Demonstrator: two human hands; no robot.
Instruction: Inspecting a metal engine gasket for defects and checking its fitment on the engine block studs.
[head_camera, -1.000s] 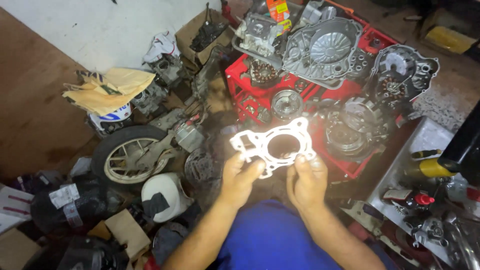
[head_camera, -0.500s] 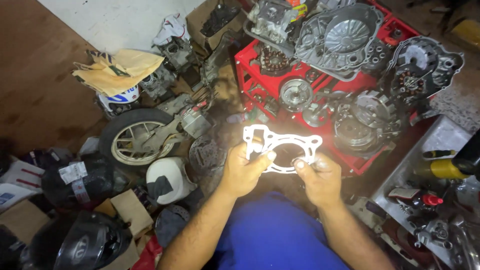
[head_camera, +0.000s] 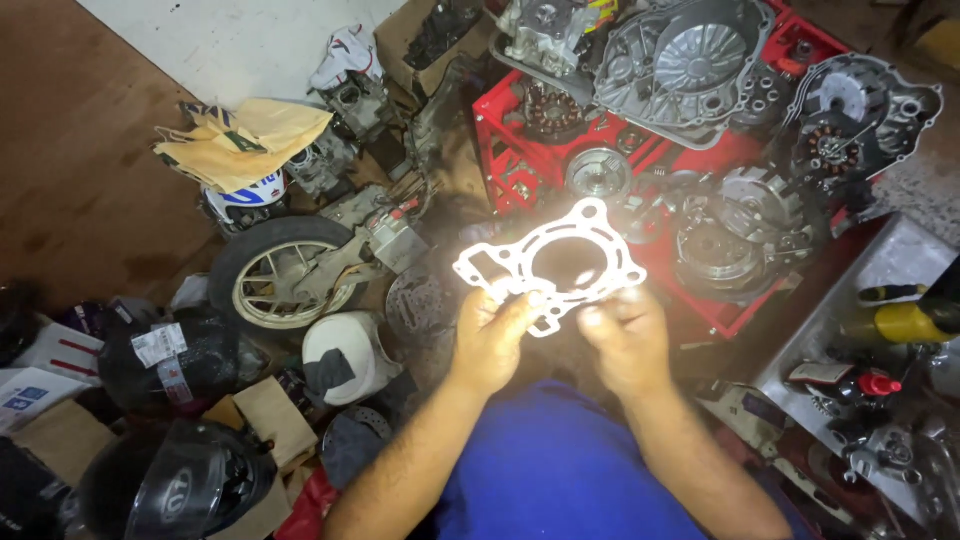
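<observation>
I hold a white gasket (head_camera: 548, 262) flat in front of me, over the floor, between both hands. My left hand (head_camera: 490, 340) pinches its near left edge, thumb on top, fingers under. My right hand (head_camera: 628, 340) pinches the near right edge the same way. The gasket has one large round bore in the middle and small holes and lugs around the rim; it is brightly lit and washed out. Just beyond it stands a red crate (head_camera: 500, 140) loaded with grey engine covers (head_camera: 690, 60). To my left on the floor lie a wheel (head_camera: 280, 275), a white helmet (head_camera: 345, 355) and a dark helmet (head_camera: 180, 480). A yellow can (head_camera: 905, 322) lies at right.
</observation>
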